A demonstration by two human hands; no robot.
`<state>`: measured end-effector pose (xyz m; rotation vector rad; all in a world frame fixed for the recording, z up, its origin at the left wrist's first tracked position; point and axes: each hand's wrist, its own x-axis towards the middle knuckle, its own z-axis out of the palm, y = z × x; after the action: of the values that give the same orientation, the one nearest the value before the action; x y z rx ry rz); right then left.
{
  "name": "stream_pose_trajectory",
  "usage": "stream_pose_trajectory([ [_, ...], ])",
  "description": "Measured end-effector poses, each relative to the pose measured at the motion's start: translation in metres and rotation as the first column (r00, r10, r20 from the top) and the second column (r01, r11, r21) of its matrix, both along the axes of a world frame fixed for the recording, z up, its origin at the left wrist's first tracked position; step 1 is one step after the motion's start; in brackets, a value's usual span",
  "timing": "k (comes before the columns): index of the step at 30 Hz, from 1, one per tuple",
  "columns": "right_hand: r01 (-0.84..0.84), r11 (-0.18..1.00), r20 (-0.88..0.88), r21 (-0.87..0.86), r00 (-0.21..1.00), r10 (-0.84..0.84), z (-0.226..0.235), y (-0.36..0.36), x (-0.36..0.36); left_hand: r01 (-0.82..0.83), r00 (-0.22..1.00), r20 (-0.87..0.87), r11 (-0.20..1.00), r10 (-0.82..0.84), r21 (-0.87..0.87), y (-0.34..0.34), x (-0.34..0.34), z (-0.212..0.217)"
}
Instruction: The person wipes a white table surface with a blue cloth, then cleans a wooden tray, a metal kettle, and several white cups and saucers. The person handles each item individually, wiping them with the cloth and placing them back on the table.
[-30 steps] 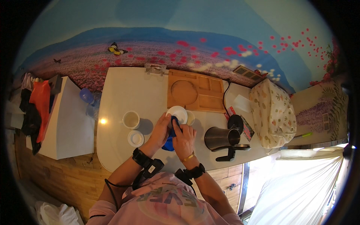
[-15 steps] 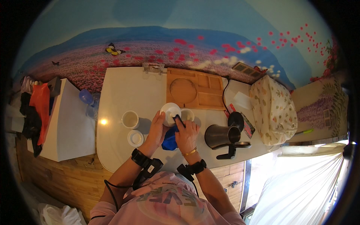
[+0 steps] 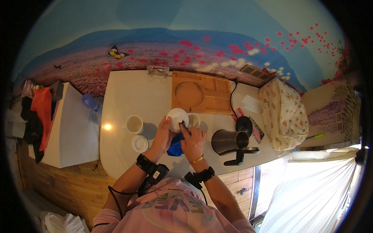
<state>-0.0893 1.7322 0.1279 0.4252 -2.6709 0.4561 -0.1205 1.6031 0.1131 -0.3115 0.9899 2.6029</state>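
Observation:
My left hand [image 3: 163, 134] grips a small round white lid [image 3: 177, 116] by its left side, held above the table. With its fingers closed, my right hand [image 3: 193, 143] presses a dark blue cloth end [image 3: 183, 126] against the lid's surface. Between my wrists shows a brighter blue cloth-like bundle [image 3: 175, 147]; whether it joins that end is hidden. Just behind the lid stands a white cup [image 3: 194, 119], partly covered. Left of my hands are another white cup [image 3: 134, 124], upright and without a lid, and a white lid [image 3: 140, 143] lying flat.
A dark kettle [image 3: 227, 141] stands right of my hands, its black lid [image 3: 244, 125] tipped up beside it. Behind lies a wooden compartment tray [image 3: 217, 93]. A patterned cloth cover [image 3: 283, 114] sits at the right of the white table [image 3: 124, 93]. A blue-capped bottle [image 3: 91, 103] is left.
The white lid has tilted a little in my left hand, showing more of its top. My right fingertips and the dark blue cloth end have shifted slightly downward on it.

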Motion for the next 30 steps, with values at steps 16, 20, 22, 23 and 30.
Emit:
stream_pose_trajectory([
  [16, 0.042, 0.994, 0.079, -0.105, 0.996, -0.033, -0.001, -0.016, -0.002, 0.012, 1.000, -0.027, 1.000, -0.013, -0.015, 0.009, 0.002, -0.003],
  [20, -0.025, 0.995, 0.080, -0.095, 0.996, 0.033, 0.001, -0.013, -0.001, 0.063, 0.998, -0.032, 0.997, -0.062, 0.036, 0.006, 0.000, 0.003],
  [22, -0.109, 0.987, 0.005, -0.118, 0.994, 0.111, 0.001, -0.012, 0.001, 0.108, 0.990, -0.089, 0.994, -0.106, 0.022, 0.004, -0.002, 0.006],
  [23, -0.049, 0.994, 0.073, -0.100, 0.996, 0.057, 0.001, -0.011, 0.000, 0.119, 0.991, -0.057, 0.993, -0.120, -0.018, 0.006, -0.001, 0.007],
  [30, -0.063, 0.998, -0.075, 0.007, 0.995, 0.064, -0.004, -0.015, -0.006, 0.139, 0.984, -0.094, 0.985, -0.149, -0.105, 0.006, -0.003, -0.001],
])
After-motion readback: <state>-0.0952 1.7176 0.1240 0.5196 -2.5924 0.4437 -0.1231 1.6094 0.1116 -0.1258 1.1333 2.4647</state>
